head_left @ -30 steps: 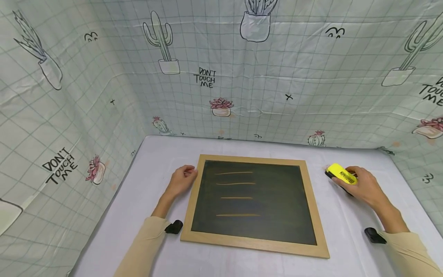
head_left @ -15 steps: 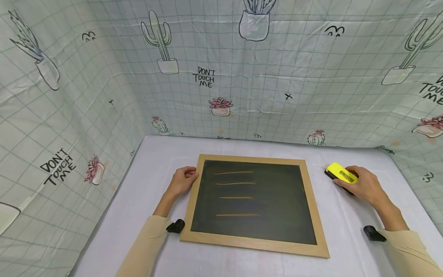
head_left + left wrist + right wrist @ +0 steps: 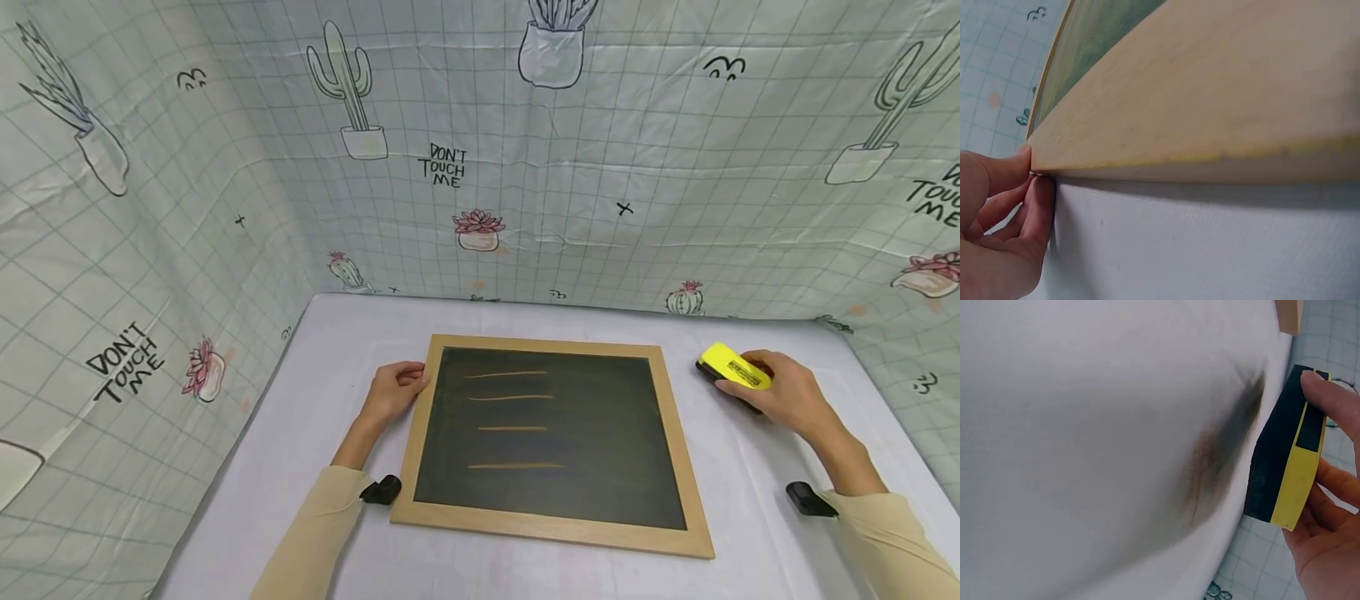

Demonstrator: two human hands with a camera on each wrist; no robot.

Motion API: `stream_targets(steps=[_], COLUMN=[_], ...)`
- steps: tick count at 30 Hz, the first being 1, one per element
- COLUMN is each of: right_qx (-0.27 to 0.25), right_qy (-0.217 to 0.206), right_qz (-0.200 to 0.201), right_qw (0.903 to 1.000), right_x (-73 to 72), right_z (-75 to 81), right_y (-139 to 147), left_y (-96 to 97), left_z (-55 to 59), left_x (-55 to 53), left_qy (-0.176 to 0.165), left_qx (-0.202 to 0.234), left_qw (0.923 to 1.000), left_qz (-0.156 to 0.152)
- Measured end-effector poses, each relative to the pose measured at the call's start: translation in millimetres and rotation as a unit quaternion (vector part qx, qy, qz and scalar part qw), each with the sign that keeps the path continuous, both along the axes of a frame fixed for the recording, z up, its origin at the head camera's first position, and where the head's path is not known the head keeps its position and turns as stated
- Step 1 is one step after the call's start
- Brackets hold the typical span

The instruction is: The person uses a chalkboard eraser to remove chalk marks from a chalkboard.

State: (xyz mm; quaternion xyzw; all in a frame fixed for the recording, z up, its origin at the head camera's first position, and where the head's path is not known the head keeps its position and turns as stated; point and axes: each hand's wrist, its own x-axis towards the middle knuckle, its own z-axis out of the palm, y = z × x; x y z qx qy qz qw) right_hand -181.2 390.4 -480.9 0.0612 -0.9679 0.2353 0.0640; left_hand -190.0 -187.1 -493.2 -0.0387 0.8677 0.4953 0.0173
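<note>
A chalkboard in a light wooden frame lies flat on the table, with several orange chalk lines on its left half. At its upper left side my left hand holds the frame's edge. Thumb and curled fingers meet right at the wooden frame in the left wrist view. Right of the board, my right hand grips a yellow and black board eraser by its sides. The right wrist view shows the eraser's dark felt face raised off the tabletop.
Under the eraser, a brown and grey smudge marks the white tabletop. Grid-patterned cloth with cactus drawings encloses the table's back and sides. A black wrist device sits by each sleeve.
My right hand has moved slightly up and to the left in the head view, bringing the eraser with it. My left hand stays at the board's edge, and the chalk lines look the same.
</note>
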Motion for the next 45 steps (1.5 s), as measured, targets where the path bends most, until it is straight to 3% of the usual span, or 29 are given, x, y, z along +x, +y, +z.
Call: stream_targets(steps=[16,33,45], right_qx=[-0.002,-0.012,-0.03], right_qy=[0.0,0.064,0.053], right_qz=[0.025,0.128,0.165], right_qw=[0.9997,0.9897,0.9845], right_x=[-5.4,-24.4,-32.9], right_z=[10.6,10.9,14.4], right_y=[-33,-74,-102], left_y=[-3.3,-2.3,-1.8], left_z=[-0.7,-0.4,-1.7], left_x=[-3.9,-2.4,-2.6], left_qy=[-0.031,-0.03,-0.031], left_qx=[0.045,0.032,0.038], left_qw=[0.9985,0.9989,0.9986], left_qz=[0.01,0.018,0.019])
